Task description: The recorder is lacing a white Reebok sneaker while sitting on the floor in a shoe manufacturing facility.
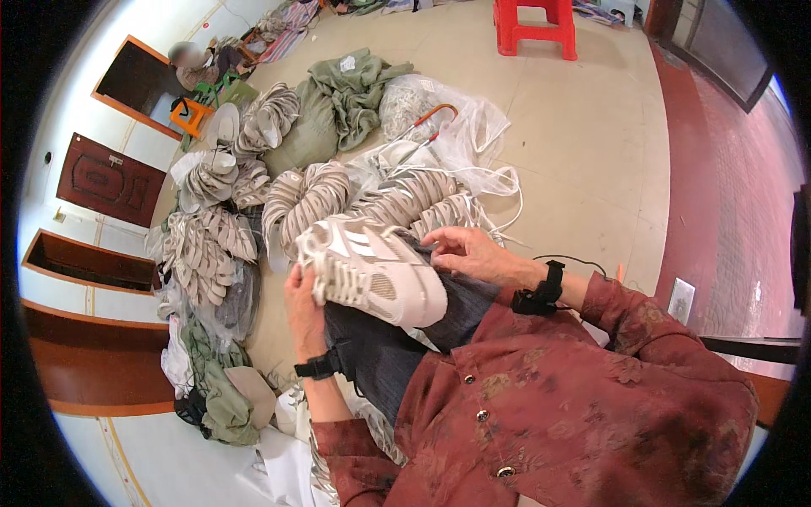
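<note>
A white and beige lace-up sneaker [397, 275] lies tilted over my lap, its toe cap toward the lower right. My left hand [302, 306] grips its left side, beside the white shoelaces [342, 277]; part of the fingers is hidden behind the shoe. Just off the sneaker's upper right side is my right hand [473, 255], fingers bent and apart, with nothing visible between them. Both wrists wear black straps. Under the shoe are my dark trousers [372, 346].
Beyond my knees lie rows of stacked beige shoe uppers [308, 198] and further bundles [207, 245] on the left. Behind them are green sacks [346, 93] and a clear plastic bag [465, 118]. A red stool [535, 29] stands far off; another person [198, 68] sits at the far left.
</note>
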### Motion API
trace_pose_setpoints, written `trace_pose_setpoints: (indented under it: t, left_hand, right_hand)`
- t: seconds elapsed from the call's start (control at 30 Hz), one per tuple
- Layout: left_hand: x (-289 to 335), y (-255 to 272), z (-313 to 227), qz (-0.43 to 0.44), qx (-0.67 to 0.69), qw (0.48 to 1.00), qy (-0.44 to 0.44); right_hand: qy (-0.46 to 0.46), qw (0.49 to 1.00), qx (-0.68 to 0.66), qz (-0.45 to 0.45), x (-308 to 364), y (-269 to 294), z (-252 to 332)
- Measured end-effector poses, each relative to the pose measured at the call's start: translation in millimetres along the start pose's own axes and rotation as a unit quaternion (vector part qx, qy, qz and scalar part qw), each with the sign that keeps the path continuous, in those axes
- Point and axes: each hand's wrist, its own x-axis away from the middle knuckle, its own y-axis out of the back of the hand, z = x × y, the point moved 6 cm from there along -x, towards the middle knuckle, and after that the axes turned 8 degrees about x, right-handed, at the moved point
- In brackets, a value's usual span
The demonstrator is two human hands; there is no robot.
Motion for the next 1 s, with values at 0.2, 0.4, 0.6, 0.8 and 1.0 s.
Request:
trace_pose_setpoints:
  t: [0.2, 0.4, 0.6, 0.8, 1.0]
  left_hand:
    - [55.6, -60.1, -61.3, 0.02, 0.239, 0.969, -0.051]
    - [77.4, -73.7, -7.5, 0.048, 0.323, 0.942, 0.075]
    - [92.0, -91.9, 4.1, 0.062, 0.265, 0.961, 0.041]
    - [73.3, -102.1, -8.8, 0.066, 0.047, 0.996, 0.027]
    - [90.6, -73.3, -25.0, -0.017, -0.078, 0.996, -0.039]
  right_hand:
    - [-0.084, 0.98, -0.158, 0.085, 12.2, -15.4, 31.9]
    - [-0.041, 0.906, -0.347, 0.237, 40.1, -60.1, 75.2]
    - [0.207, 0.936, -0.19, 0.211, 65.3, -38.6, 92.5]
    - [0.087, 0.992, -0.069, 0.067, 32.2, -23.1, 60.3]
    - [-0.026, 0.992, 0.066, -0.1, -11.4, 54.8, 16.5]
